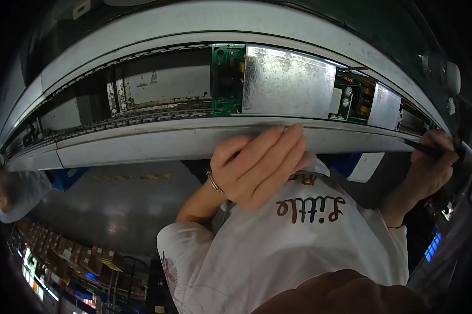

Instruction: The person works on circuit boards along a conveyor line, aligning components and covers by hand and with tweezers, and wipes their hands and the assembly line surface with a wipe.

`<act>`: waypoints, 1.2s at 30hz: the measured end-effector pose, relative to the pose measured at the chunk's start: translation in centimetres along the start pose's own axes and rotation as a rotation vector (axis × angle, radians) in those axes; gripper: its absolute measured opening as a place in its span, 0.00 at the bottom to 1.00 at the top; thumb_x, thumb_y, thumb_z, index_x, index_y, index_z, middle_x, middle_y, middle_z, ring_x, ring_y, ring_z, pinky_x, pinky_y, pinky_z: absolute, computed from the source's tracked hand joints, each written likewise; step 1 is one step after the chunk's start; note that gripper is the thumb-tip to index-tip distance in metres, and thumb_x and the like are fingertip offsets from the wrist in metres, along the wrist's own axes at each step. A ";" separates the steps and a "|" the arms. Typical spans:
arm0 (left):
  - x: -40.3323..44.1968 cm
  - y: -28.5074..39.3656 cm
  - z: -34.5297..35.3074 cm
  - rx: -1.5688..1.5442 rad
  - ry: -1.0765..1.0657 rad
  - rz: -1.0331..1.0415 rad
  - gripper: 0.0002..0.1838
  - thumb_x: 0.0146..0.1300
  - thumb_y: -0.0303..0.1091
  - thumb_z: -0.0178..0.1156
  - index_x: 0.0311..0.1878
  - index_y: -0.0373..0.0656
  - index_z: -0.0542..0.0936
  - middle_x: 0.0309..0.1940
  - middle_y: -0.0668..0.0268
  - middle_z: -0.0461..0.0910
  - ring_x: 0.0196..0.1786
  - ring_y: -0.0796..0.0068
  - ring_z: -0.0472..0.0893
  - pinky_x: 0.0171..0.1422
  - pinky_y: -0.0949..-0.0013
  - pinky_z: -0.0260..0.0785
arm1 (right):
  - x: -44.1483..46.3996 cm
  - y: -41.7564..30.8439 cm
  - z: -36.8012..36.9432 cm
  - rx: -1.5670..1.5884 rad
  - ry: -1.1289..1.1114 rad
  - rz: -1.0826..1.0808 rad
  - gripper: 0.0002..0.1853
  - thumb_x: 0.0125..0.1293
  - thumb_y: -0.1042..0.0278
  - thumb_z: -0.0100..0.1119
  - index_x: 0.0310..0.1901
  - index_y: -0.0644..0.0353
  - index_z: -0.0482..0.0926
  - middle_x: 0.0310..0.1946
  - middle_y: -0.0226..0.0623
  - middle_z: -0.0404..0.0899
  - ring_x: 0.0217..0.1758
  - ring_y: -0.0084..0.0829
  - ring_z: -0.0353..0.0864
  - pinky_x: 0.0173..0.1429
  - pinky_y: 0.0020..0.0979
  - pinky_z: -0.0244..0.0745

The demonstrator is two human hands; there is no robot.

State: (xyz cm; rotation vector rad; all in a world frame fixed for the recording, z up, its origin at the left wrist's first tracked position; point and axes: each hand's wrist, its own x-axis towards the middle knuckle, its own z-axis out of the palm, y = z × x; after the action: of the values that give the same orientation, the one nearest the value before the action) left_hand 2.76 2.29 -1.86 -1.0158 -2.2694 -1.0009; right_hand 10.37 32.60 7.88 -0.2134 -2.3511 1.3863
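Note:
My left hand (262, 165), with a metal bracelet at the wrist, rests its outstretched fingers on the near rail (183, 141) of a conveyor. Nothing shows in it. At the right, my right hand (434, 165) is closed around a thin dark tool (424, 148) whose tip points left over the rail. Between the conveyor rails lies a green circuit board (223, 107) with a large silver metal plate (288, 81). To its right are a capacitor section and a smaller silver plate (385, 106), nearer to my right hand.
Chain tracks (141, 118) run along the conveyor. At the far left a co-worker's arm (6, 193) reaches the rail. A blue and white bin (364, 166) sits below the rail. Stacked boxes (68, 251) stand at the lower left.

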 end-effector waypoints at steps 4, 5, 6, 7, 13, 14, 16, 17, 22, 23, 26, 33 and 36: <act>-1.2 -0.4 1.0 0.019 0.083 0.081 0.12 0.53 0.40 0.68 0.41 0.49 0.83 0.41 0.72 0.84 0.45 0.78 0.80 0.51 0.75 0.57 | -0.3 -0.7 5.0 -0.021 0.059 -0.003 0.07 0.67 0.78 0.49 0.35 0.75 0.73 0.36 0.54 0.75 0.32 0.35 0.80 0.37 0.31 0.82; -1.3 -0.5 0.9 0.046 0.073 0.093 0.12 0.54 0.40 0.67 0.41 0.49 0.83 0.41 0.73 0.84 0.45 0.78 0.79 0.51 0.74 0.57 | -0.2 -0.8 5.4 -0.031 0.071 -0.003 0.07 0.67 0.78 0.49 0.35 0.75 0.73 0.36 0.54 0.75 0.32 0.35 0.80 0.37 0.31 0.82; -1.4 -0.6 0.8 0.076 0.058 0.106 0.12 0.54 0.39 0.67 0.41 0.49 0.83 0.41 0.73 0.84 0.45 0.78 0.79 0.52 0.74 0.56 | -0.2 -0.6 5.9 -0.054 0.065 -0.007 0.03 0.62 0.82 0.53 0.36 0.75 0.73 0.36 0.54 0.75 0.34 0.35 0.80 0.37 0.30 0.83; -1.3 -0.6 0.8 0.067 0.053 0.113 0.12 0.54 0.39 0.67 0.41 0.49 0.83 0.41 0.73 0.84 0.45 0.78 0.79 0.52 0.74 0.56 | -0.2 -0.6 6.3 -0.074 0.058 -0.007 0.05 0.57 0.87 0.56 0.36 0.75 0.74 0.37 0.54 0.75 0.36 0.36 0.80 0.37 0.29 0.83; -1.2 -0.3 1.0 0.083 0.080 0.085 0.10 0.55 0.37 0.66 0.41 0.48 0.83 0.40 0.72 0.84 0.45 0.78 0.79 0.53 0.74 0.55 | -0.3 0.0 6.2 -0.279 0.017 -0.114 0.11 0.49 0.90 0.63 0.36 0.71 0.77 0.34 0.48 0.81 0.38 0.35 0.80 0.43 0.30 0.77; -1.0 -0.3 0.7 0.094 0.042 0.069 0.10 0.54 0.36 0.66 0.40 0.48 0.83 0.40 0.72 0.84 0.45 0.78 0.79 0.53 0.74 0.56 | -0.3 0.0 6.3 -0.278 0.029 -0.114 0.11 0.49 0.90 0.63 0.36 0.71 0.77 0.34 0.48 0.81 0.38 0.35 0.80 0.43 0.30 0.77; -0.8 -0.2 0.4 0.107 0.004 0.069 0.10 0.53 0.35 0.66 0.40 0.48 0.84 0.40 0.72 0.84 0.45 0.78 0.79 0.53 0.74 0.56 | -0.5 -0.1 6.6 -0.234 0.047 -0.102 0.11 0.48 0.89 0.64 0.35 0.70 0.79 0.32 0.45 0.82 0.38 0.35 0.81 0.44 0.31 0.74; -0.8 -0.1 0.4 0.126 -0.009 0.055 0.09 0.53 0.34 0.66 0.39 0.48 0.84 0.40 0.72 0.84 0.45 0.78 0.79 0.52 0.74 0.56 | -0.5 -0.1 6.6 -0.231 0.061 -0.102 0.11 0.48 0.89 0.64 0.35 0.70 0.79 0.32 0.45 0.82 0.38 0.35 0.81 0.44 0.31 0.74; -0.5 0.2 0.4 0.163 -0.052 0.045 0.07 0.53 0.31 0.66 0.37 0.46 0.84 0.39 0.71 0.85 0.43 0.77 0.79 0.50 0.74 0.58 | -0.5 0.3 6.4 -0.248 -0.012 -0.211 0.11 0.46 0.89 0.66 0.34 0.71 0.79 0.31 0.45 0.82 0.36 0.36 0.81 0.40 0.29 0.75; -0.5 0.2 0.4 0.167 -0.046 0.030 0.09 0.51 0.33 0.67 0.37 0.46 0.84 0.39 0.70 0.85 0.44 0.77 0.79 0.49 0.75 0.57 | -0.6 0.4 6.4 -0.240 0.004 -0.209 0.11 0.46 0.89 0.66 0.34 0.71 0.79 0.31 0.45 0.82 0.36 0.36 0.81 0.40 0.29 0.75; -0.4 0.3 0.5 0.184 -0.036 0.024 0.11 0.50 0.34 0.69 0.38 0.46 0.84 0.40 0.70 0.84 0.44 0.78 0.80 0.48 0.76 0.56 | -0.7 0.5 6.0 -0.221 0.025 -0.227 0.11 0.46 0.88 0.66 0.34 0.71 0.79 0.30 0.45 0.81 0.35 0.35 0.81 0.38 0.28 0.76; -1.0 0.3 0.5 0.218 0.012 0.045 0.12 0.48 0.34 0.69 0.39 0.48 0.84 0.39 0.73 0.83 0.43 0.78 0.78 0.50 0.73 0.56 | -1.6 1.0 5.4 -0.134 0.002 -0.236 0.12 0.46 0.86 0.67 0.35 0.66 0.81 0.33 0.45 0.82 0.34 0.32 0.82 0.34 0.25 0.77; -1.3 0.2 0.9 0.243 0.051 0.080 0.12 0.48 0.34 0.70 0.38 0.50 0.84 0.36 0.76 0.82 0.41 0.79 0.77 0.50 0.73 0.56 | -1.8 1.4 5.2 -0.136 -0.018 -0.263 0.12 0.47 0.85 0.67 0.36 0.65 0.82 0.33 0.44 0.82 0.33 0.31 0.82 0.33 0.24 0.77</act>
State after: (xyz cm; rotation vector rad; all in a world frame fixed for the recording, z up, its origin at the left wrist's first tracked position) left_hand 3.60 2.50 -3.17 -0.9567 -2.2242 -0.6903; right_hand 9.74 28.50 4.01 0.0704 -2.3884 1.1108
